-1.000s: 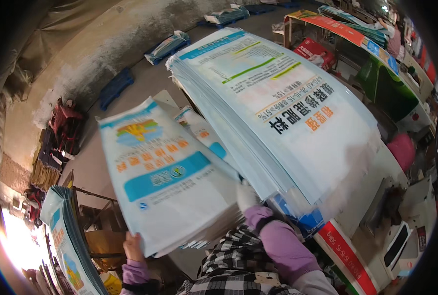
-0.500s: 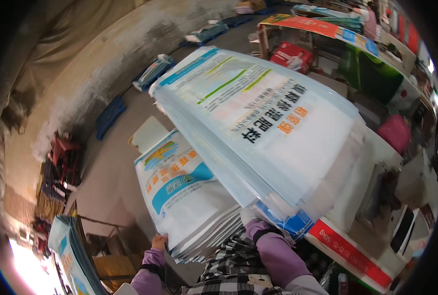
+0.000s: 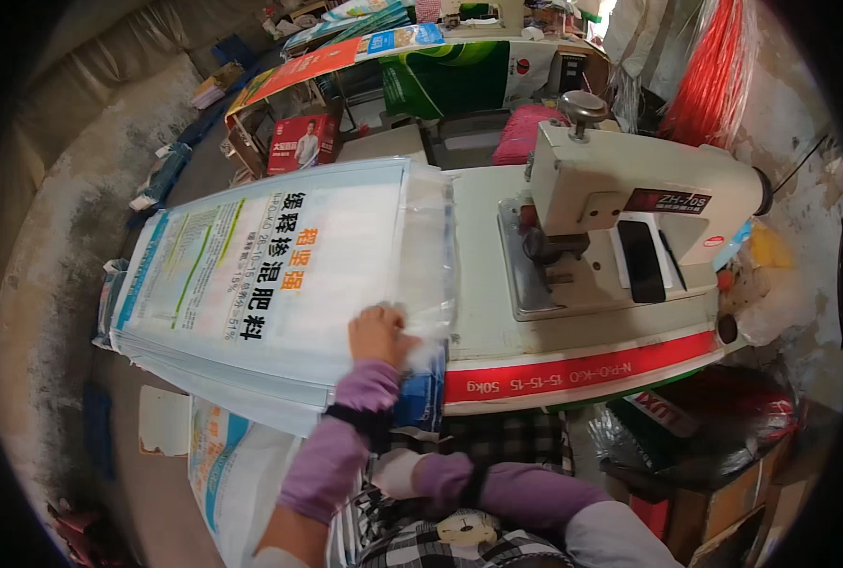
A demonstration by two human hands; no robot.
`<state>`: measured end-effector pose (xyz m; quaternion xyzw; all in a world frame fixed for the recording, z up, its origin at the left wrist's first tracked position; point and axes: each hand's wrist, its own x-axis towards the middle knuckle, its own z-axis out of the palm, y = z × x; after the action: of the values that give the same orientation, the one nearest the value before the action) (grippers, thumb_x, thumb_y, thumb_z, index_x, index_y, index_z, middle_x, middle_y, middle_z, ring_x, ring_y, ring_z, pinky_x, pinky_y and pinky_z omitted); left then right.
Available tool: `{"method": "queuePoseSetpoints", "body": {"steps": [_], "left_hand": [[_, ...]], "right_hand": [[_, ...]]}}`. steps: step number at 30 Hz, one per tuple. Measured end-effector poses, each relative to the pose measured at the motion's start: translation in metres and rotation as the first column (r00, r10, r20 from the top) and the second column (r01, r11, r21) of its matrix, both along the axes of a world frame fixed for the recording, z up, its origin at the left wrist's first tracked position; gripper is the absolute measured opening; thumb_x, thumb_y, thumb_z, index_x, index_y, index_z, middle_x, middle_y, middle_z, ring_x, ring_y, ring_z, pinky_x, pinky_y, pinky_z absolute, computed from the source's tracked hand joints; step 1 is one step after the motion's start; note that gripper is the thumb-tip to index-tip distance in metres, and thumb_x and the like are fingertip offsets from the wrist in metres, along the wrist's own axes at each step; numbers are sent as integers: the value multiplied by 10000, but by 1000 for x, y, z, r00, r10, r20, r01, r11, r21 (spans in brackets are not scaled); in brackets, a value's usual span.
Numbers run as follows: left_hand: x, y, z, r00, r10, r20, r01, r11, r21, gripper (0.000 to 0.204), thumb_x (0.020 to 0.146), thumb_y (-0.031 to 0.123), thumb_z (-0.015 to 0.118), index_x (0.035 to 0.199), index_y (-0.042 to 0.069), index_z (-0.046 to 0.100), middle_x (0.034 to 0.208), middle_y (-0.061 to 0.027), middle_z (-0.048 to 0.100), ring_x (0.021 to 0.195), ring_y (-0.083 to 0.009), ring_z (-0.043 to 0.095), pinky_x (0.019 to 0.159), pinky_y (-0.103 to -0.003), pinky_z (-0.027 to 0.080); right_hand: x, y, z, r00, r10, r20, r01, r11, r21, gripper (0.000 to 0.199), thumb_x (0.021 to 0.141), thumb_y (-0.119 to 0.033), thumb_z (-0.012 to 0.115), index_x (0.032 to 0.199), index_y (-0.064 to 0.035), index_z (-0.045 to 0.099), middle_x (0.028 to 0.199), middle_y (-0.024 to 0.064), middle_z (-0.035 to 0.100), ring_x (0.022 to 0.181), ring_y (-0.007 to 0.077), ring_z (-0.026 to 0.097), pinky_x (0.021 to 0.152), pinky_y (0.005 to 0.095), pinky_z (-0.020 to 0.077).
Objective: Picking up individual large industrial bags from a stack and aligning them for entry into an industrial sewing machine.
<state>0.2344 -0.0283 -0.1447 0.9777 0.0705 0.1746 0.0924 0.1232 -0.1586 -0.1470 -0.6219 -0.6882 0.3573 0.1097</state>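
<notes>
A stack of white-and-blue woven plastic sacks (image 3: 194,251) lies on the table to the left of a sewing machine (image 3: 620,180). At the sacks' translucent end, my left hand (image 3: 381,336) rests with curled fingers, closed on the edge of the top sack. Blur hides the exact grip. Closer to my lap is my right hand (image 3: 399,472) in a white glove, below the table edge and beside a second stack of sacks (image 3: 260,473). Its fingers cannot be made out. My left forearm covers part of that lower stack.
A phone (image 3: 640,260) lies on the machine bed, next to a dark pen-like object (image 3: 672,257). Red plastic strands (image 3: 710,80) hang at the back right. Beyond the table are a red box (image 3: 303,142) and a pink bundle (image 3: 527,135). Plastic-wrapped goods (image 3: 667,426) sit at lower right.
The view has swung right, bringing the sewing machine into sight. My left hand has moved from the lower stack up to the sacks on the table. My right hand is now below the table edge.
</notes>
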Motion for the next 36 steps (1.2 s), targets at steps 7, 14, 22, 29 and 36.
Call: {"method": "queuePoseSetpoints", "body": {"steps": [7, 14, 22, 29, 36], "left_hand": [[-8, 17, 27, 997, -47, 54, 69, 443, -894, 202, 881, 187, 669, 793, 5, 672, 609, 54, 510, 592, -26, 432, 539, -200, 354], [-11, 4, 47, 960, -191, 204, 279, 680, -678, 140, 875, 111, 641, 895, -19, 687, 666, -29, 613, 601, -87, 519, 575, -240, 427], [-27, 17, 65, 860, 290, 419, 262, 454, -852, 66, 831, 37, 676, 834, -29, 682, 714, -18, 631, 652, -80, 553, 617, -221, 447], [-49, 6, 61, 962, 85, 261, 221, 326, -919, 94, 859, 45, 600, 871, -15, 671, 818, -32, 650, 702, -99, 537, 672, -217, 426], [-45, 26, 53, 969, -61, -241, -14, 955, -296, 335, 727, 162, 664, 1036, 39, 631, 1050, -181, 651, 933, -343, 634, 826, -412, 506]], "right_hand": [[150, -90, 71, 438, -763, -476, 895, 322, 307, 255, 885, -241, 588, 1037, -39, 620, 903, 137, 652, 780, 283, 625, 671, 352, 501], [169, -31, 72, 442, -878, -182, 806, 300, 510, 249, 868, -225, 584, 927, 14, 618, 878, 203, 636, 840, 340, 624, 750, 411, 489], [148, -63, 7, 213, -932, -293, 808, 0, 589, 198, 815, -168, 632, 936, -11, 639, 936, 180, 639, 1019, 332, 567, 816, 392, 477], [122, -17, 71, 479, -814, -328, 787, 233, 571, 319, 761, -245, 729, 977, -32, 631, 953, 160, 638, 863, 298, 620, 787, 399, 480], [112, 27, 43, 213, -403, -890, 975, 149, 166, 162, 829, -92, 661, 920, 39, 636, 881, 70, 648, 805, 120, 607, 692, 263, 482]]}}
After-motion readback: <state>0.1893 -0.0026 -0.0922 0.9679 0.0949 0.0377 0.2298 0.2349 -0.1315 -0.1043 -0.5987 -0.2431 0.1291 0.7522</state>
